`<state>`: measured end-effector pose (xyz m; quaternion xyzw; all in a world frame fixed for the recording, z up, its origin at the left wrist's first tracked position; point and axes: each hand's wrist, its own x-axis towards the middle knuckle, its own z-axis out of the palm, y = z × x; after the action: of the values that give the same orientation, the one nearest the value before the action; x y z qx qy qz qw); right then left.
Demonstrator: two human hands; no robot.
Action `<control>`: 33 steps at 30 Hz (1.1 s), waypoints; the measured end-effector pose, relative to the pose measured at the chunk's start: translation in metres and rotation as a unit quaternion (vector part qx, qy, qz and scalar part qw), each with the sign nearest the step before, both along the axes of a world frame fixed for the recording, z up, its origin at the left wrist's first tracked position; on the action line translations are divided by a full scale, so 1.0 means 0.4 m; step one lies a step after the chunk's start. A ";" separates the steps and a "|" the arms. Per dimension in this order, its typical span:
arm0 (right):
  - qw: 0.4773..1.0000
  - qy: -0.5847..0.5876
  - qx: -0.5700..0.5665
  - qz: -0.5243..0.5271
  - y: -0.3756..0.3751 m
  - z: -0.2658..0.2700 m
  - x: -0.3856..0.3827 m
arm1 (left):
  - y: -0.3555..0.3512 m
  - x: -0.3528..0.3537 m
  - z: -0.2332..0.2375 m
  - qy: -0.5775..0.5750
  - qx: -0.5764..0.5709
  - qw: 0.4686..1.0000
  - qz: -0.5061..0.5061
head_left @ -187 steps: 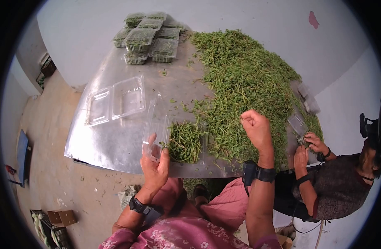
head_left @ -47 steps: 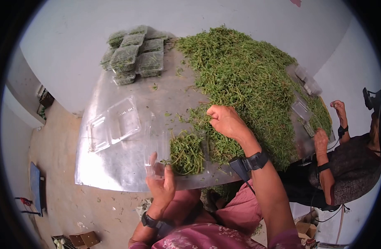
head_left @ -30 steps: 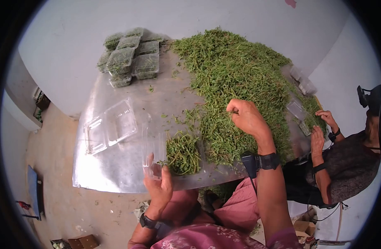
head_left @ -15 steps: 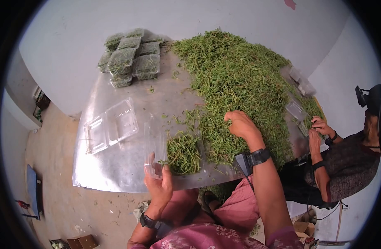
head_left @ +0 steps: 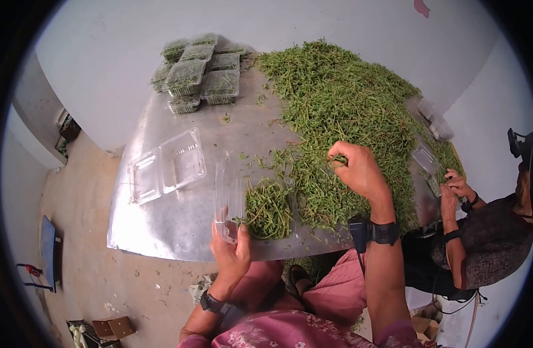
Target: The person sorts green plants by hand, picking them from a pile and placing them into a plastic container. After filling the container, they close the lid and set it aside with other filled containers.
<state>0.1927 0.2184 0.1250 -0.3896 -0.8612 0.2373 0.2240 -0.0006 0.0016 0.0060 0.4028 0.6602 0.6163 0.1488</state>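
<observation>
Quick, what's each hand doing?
Left hand: holding the edge of the clear container.
Right hand: fingers curled, pinching some greens.

no readable text, labels, numbers or signs anywhere.

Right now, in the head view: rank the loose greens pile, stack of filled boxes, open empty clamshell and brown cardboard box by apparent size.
Largest to smallest:
1. Loose greens pile
2. Stack of filled boxes
3. Open empty clamshell
4. Brown cardboard box, on the floor, partly out of clear view
</observation>
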 end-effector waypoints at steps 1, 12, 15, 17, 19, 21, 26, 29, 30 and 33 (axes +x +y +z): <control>0.999 0.022 0.013 0.029 -0.019 0.012 -0.015 | 0.000 -0.001 0.000 0.007 -0.003 1.000 0.001; 0.968 0.007 0.040 0.246 -0.144 -0.035 -0.104 | 0.000 0.000 -0.001 -0.003 -0.006 1.000 -0.002; 0.972 0.011 0.039 0.230 -0.137 -0.024 -0.089 | -0.001 0.003 0.002 -0.005 -0.004 1.000 0.001; 0.980 0.010 0.018 0.199 -0.131 0.002 -0.086 | 0.000 0.003 0.001 -0.007 -0.001 1.000 0.001; 0.988 -0.002 -0.012 0.154 -0.131 0.023 -0.084 | 0.001 0.001 -0.009 0.001 0.002 1.000 0.004; 0.989 -0.008 -0.029 0.146 -0.131 0.014 -0.087 | 0.002 0.001 -0.011 0.003 0.003 1.000 0.004; 0.984 -0.083 0.012 0.154 -0.145 -0.043 -0.112 | 0.002 0.003 -0.001 -0.009 0.003 1.000 0.001; 0.981 -0.101 0.058 0.158 -0.167 -0.072 -0.136 | 0.002 0.006 0.002 -0.017 0.007 1.000 -0.001; 0.980 -0.101 0.085 0.148 -0.177 -0.086 -0.145 | 0.002 0.005 0.002 -0.012 0.005 1.000 -0.002; 0.971 -0.119 0.143 0.151 -0.204 -0.105 -0.169 | 0.001 0.003 0.001 -0.002 0.000 1.000 -0.002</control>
<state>0.1252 0.1367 0.0830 -0.2448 -0.9555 0.0946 0.1347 0.0008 0.0020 0.0063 0.4030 0.6590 0.6169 0.1507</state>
